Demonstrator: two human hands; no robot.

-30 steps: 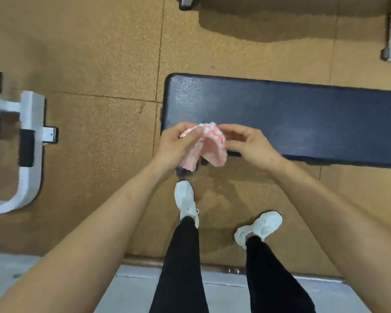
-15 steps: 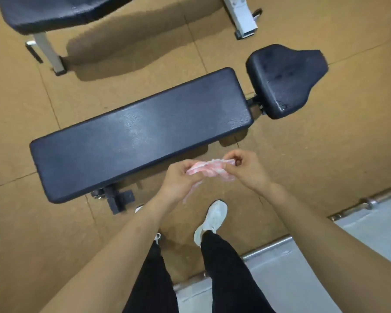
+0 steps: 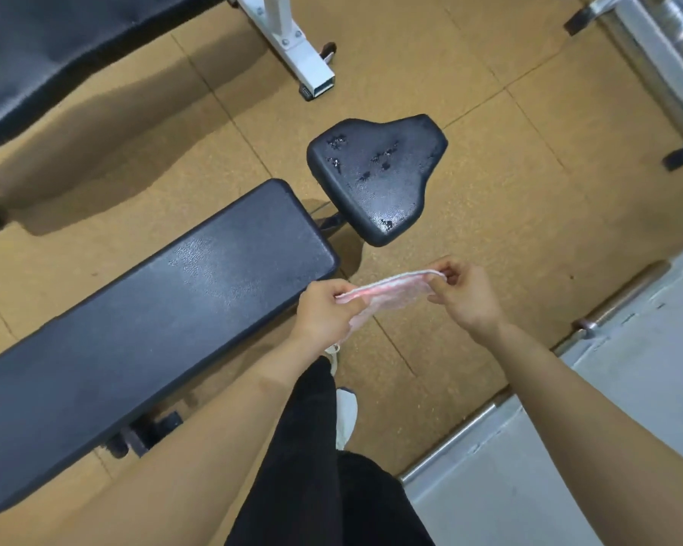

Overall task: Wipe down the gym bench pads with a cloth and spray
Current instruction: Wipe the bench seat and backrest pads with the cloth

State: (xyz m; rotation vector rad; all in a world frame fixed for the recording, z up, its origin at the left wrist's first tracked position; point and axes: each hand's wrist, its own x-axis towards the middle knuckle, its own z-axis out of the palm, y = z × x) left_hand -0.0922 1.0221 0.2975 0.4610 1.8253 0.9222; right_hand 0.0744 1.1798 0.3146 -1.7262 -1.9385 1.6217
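Note:
A pink and white cloth (image 3: 387,294) is stretched between my two hands above the floor. My left hand (image 3: 324,317) grips its left end and my right hand (image 3: 464,295) pinches its right end. The long black bench pad (image 3: 143,321) lies to the left of my hands, its near corner just beside my left hand. The smaller black seat pad (image 3: 375,175) sits beyond my hands, with wet droplets on its surface. No spray bottle is in view.
A second black bench pad (image 3: 48,53) with a white frame leg (image 3: 292,45) stands at the top left. Metal equipment (image 3: 663,65) runs along the top right. A metal floor strip (image 3: 489,415) borders grey flooring at the right. My legs and white shoes are below.
My view has swung right along the bench, bringing the seat pad closer. My hands have pulled apart and spread the bunched cloth into a strip.

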